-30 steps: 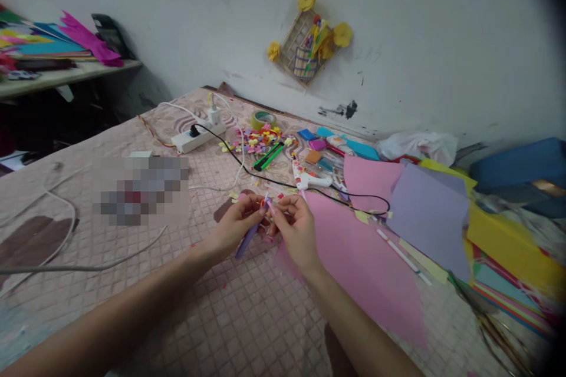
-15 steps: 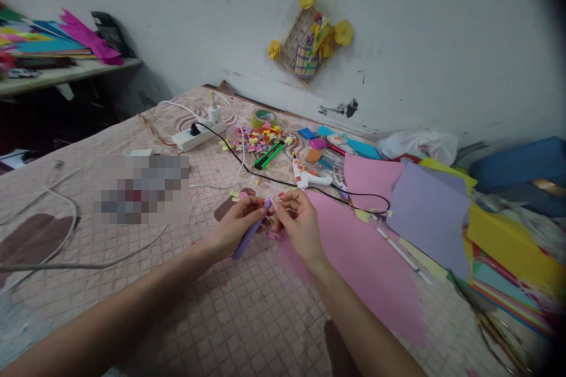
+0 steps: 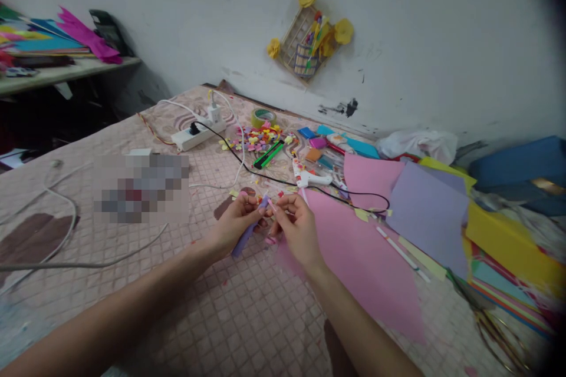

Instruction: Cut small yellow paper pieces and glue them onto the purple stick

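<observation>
Left hand: thumb and fingers pinched on a purple strip, which slants down toward the near edge of the worktop.
Right hand: fingertips together on a small pink piece, beside the strip's upper end; whether the two touch, I cannot tell.
Work position: strip and piece are above the worktop's middle.
Pink sheet: flat, partly beneath the right forearm.
Glue gun: on its side, just beyond the right hand.
Box cutter: green, beside a pile of flower cutouts.
Tape roll: near the far edge, behind that pile.
Power strip: near the far left corner, plugs inserted.
Purple sheet: toward the right edge, overlapping other sheets.
</observation>
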Action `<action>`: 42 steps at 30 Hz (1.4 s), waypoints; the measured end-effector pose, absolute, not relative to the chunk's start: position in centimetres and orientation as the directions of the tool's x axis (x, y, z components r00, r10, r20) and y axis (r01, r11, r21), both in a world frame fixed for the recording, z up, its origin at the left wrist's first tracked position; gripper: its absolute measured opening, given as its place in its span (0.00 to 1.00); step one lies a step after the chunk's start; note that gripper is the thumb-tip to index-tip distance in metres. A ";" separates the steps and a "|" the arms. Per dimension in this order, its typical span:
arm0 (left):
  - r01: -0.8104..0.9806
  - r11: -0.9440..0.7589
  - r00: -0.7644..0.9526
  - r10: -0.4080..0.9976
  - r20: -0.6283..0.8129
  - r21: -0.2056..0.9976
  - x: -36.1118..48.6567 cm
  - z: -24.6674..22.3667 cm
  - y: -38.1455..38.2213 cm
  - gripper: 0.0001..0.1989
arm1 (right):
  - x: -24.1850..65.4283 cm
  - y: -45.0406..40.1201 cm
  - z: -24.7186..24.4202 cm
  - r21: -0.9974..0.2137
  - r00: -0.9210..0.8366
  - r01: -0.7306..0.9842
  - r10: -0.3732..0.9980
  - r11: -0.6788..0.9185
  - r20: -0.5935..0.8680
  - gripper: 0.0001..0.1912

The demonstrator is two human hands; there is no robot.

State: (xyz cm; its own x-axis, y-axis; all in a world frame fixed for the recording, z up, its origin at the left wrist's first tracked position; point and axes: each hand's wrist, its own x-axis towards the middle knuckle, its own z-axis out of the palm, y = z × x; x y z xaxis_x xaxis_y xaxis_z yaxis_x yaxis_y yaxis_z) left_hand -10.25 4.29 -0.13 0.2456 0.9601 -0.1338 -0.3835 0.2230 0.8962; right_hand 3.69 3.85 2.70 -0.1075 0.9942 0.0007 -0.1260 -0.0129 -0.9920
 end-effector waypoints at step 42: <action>-0.219 0.201 0.161 0.972 -0.168 0.955 -10.0 1.3 4.1 0.15 | 2.7 2.9 2.3 -0.989 0.029 0.132 0.997 0.070 0.075 0.07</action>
State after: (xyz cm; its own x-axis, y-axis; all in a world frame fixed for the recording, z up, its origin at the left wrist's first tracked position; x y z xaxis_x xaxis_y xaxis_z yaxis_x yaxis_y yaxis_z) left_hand -9.98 4.09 1.34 0.1612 0.9725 -0.1681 -0.2191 0.2014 0.9547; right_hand 2.71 2.88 2.28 0.0285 0.9968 0.0748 0.1317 0.0705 -0.9888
